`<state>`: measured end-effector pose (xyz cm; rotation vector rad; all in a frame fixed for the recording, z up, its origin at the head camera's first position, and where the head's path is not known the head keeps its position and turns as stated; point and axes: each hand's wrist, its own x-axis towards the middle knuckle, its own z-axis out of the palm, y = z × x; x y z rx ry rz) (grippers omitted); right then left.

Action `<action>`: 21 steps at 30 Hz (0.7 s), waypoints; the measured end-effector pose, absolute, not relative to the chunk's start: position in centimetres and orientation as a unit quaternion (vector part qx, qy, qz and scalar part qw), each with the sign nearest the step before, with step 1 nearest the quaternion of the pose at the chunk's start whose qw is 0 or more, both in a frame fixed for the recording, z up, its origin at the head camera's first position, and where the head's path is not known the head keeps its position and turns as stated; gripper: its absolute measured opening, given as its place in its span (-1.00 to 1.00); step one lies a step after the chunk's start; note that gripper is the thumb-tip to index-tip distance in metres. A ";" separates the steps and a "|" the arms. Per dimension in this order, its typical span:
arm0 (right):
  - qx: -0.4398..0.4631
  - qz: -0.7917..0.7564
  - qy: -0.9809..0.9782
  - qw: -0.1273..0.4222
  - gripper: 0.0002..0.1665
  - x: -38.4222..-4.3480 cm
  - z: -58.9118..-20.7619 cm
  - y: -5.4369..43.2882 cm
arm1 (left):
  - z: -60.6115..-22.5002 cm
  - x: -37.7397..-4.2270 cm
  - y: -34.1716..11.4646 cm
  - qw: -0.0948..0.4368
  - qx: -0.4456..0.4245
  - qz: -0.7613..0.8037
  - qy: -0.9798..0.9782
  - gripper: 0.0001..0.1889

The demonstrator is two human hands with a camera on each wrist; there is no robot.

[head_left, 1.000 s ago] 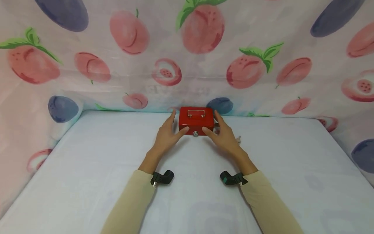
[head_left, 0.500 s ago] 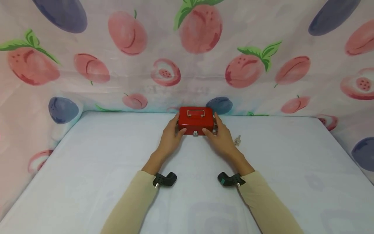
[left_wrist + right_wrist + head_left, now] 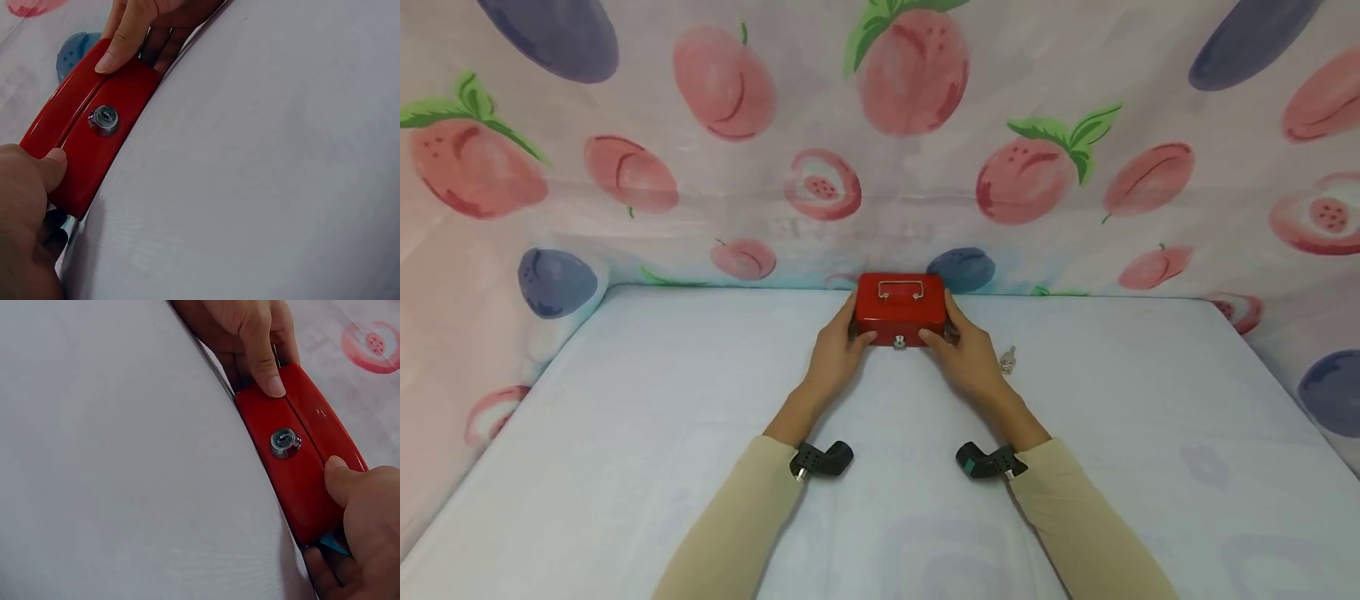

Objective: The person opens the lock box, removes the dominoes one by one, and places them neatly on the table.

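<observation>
A small red metal cash box (image 3: 900, 312) stands closed at the back of the white table, a thin wire handle (image 3: 901, 287) lying on its lid. Its round silver lock (image 3: 104, 119) faces the person. My left hand (image 3: 833, 354) grips the left end, thumb on the front face and fingers along the side. At the opposite end my right hand (image 3: 970, 358) holds it the same way. Both thumbs press near the lid seam in the right wrist view, where the lock (image 3: 285, 441) shows an unfilled keyhole. The fingertips behind the box's sides are partly hidden.
To the right of my right hand lies a small set of silver keys (image 3: 1007, 361). A fruit-printed cloth (image 3: 917, 183) rises right behind the box and along both sides of the table (image 3: 662, 417). Each wrist carries a black camera mount (image 3: 822, 459).
Both hands have closed in from the sides and now hold the cash box, thumbs on its front. The box itself stays in about the same place. The keys have come into fuller view.
</observation>
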<state>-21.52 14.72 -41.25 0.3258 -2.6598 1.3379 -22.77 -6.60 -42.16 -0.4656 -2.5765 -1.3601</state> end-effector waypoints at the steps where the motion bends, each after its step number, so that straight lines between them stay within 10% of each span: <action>1: 0.105 0.444 -0.887 0.070 -0.09 -21.4 -41.2 14.7 | -42.2 -22.8 -6.6 0.099 -0.160 -0.457 -0.869 -0.26; 21: 0.121 0.456 -0.876 0.100 -0.12 -20.6 -40.5 15.0 | -41.6 -22.2 -6.3 0.108 -0.152 -0.437 -0.880 -0.30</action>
